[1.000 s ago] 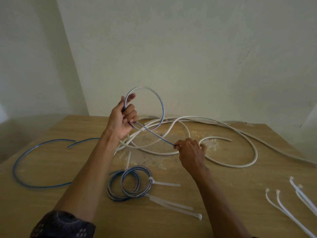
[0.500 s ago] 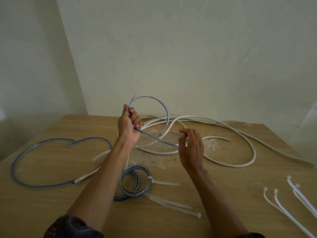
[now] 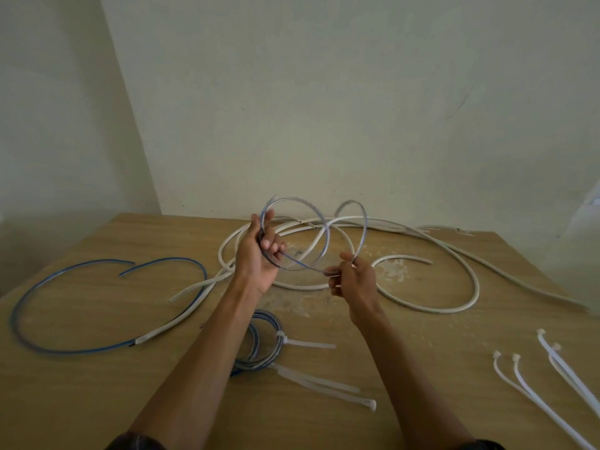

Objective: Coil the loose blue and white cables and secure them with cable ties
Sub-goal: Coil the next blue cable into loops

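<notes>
Blue cable (image 3: pixel 302 265) | two loops up in the air over the desk (image 3: pixel 97 384) | left hand (image 3: pixel 256 254) fingers clamped round the coil, right hand (image 3: pixel 352 280) pinching the free run | risk: looks springy, so any slack grip and the loops probably pop open lol

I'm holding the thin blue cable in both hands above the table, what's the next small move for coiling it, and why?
Probably bring the right hand across to the left hand and lay its loop onto the one gripped there. The thin blue cable forms two separate loops in the air, one per hand, not yet stacked; spare cable ties lie on the table.
</notes>
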A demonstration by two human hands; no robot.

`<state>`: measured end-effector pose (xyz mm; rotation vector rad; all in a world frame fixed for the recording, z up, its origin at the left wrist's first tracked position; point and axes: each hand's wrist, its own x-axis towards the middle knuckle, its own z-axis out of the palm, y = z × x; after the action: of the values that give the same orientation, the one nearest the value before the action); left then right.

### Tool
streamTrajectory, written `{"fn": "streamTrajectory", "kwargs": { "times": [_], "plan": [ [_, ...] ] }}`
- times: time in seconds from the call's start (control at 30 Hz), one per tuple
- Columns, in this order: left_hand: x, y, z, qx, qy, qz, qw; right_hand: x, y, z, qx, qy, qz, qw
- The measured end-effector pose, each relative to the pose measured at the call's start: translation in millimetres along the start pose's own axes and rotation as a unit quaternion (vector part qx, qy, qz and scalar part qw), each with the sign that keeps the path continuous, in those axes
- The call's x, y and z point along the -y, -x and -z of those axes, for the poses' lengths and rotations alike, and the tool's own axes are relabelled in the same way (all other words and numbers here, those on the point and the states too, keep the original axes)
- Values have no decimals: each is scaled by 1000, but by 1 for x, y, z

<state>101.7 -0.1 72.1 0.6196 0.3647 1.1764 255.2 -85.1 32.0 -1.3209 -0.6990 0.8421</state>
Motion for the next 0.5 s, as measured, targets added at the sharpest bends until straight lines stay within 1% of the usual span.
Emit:
{"fn": "streamTrajectory", "kwargs": {
  "times": [0.07, 0.13, 0.2, 0.27, 0.37, 0.43, 0.5],
  "plan": [
    [-5, -4, 2, -6, 0, -11, 1000, -2, 4, -2, 1, 49, 30, 998],
    [-14, -9, 7, -5, 34, -13, 999, -3, 2, -2, -14, 85, 68, 994],
    [-25, -12, 14, 7, 41, -8, 999, -3, 0, 1, -31, 100, 92, 990],
    [-30, -12, 18, 28, 29, 4, 999, -3, -2, 3, -41, 100, 100, 989],
    [-33, -12, 21, 38, 37, 3, 999, -7, -4, 5, -68, 81, 101, 989],
    [-36, -14, 23, 38, 55, 7, 998, -8, -10, 9, -79, 42, 73, 993],
    [-37, -14, 25, 33, 47, 21, 998, -8, -14, 13, -75, 19, 42, 996]
  ]
}}
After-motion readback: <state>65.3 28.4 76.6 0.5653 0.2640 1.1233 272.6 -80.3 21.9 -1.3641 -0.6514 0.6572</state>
